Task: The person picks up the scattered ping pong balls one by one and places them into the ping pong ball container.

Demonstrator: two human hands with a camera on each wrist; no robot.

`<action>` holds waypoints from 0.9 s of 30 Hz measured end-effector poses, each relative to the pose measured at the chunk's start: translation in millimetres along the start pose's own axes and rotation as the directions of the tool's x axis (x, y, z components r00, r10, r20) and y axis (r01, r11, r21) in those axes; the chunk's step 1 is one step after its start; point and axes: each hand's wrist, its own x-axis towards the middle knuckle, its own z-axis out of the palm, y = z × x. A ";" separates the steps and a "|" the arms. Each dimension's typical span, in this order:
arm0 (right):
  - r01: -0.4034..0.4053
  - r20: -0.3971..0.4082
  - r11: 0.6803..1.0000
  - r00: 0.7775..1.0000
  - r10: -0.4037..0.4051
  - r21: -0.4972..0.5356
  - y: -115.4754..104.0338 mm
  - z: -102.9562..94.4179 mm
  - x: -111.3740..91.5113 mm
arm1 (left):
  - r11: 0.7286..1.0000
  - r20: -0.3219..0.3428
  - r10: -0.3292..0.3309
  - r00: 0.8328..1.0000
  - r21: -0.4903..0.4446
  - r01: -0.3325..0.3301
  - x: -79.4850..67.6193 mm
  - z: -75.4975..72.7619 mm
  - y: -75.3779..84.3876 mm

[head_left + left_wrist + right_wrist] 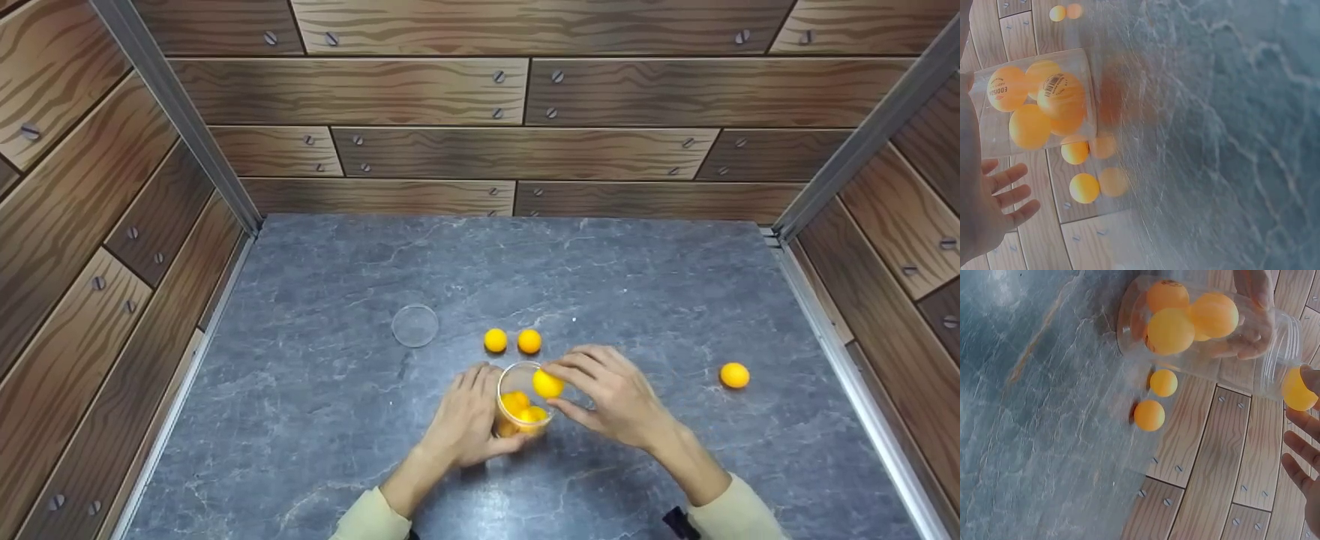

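A clear plastic jar [504, 426] stands upright on the table, several orange ping-pong balls [1030, 126] piled in its lower part. My left hand [466, 420] holds it from the left side, thumb in front and fingers towards the back. At the jar's open mouth [1280, 354], my right hand [611, 394] pinches another orange ping-pong ball [548, 383] between thumb and fingers. In the right wrist view that ball [1298, 389] is at the rim, with the other fingers spread. Dark print shows on some balls inside.
Two loose orange balls [495, 340] [529, 342] lie just behind the jar. A third ball [734, 375] rests far to the right. A clear round lid [415, 325] lies at the back left. Wood-patterned walls [427, 94] enclose the grey marbled table [315, 420].
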 end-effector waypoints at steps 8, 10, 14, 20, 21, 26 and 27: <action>-0.026 0.038 0.999 0.999 0.025 0.025 -0.4 7.8 1.5 | 1.000 -0.016 0.007 1.000 -0.001 -0.007 -0.4 0.4 0.2; -0.029 0.049 0.999 0.998 0.029 0.015 -0.4 8.1 2.7 | 1.000 -0.036 0.012 0.999 -0.019 -0.013 -0.2 1.1 0.2; -0.007 0.055 1.000 0.998 0.007 -0.003 0.2 8.6 6.8 | 0.999 -0.067 0.019 0.998 -0.045 -0.022 0.0 2.5 0.3; 0.021 0.089 1.000 0.996 -0.020 -0.015 1.5 10.0 15.2 | 0.999 -0.053 0.016 0.998 -0.036 -0.018 0.4 2.6 0.1; 0.025 0.096 1.000 0.995 -0.024 -0.013 1.7 10.3 16.4 | 0.999 -0.049 0.016 0.999 -0.034 -0.018 0.4 2.4 0.0; 0.043 0.113 0.999 0.993 -0.041 -0.011 2.3 11.8 19.4 | 0.999 -0.036 0.023 0.999 -0.023 -0.024 0.3 1.3 -0.9; 0.046 0.114 0.999 0.993 -0.044 -0.011 2.6 12.2 19.5 | 0.999 -0.035 0.023 0.999 -0.023 -0.024 0.2 1.2 -1.0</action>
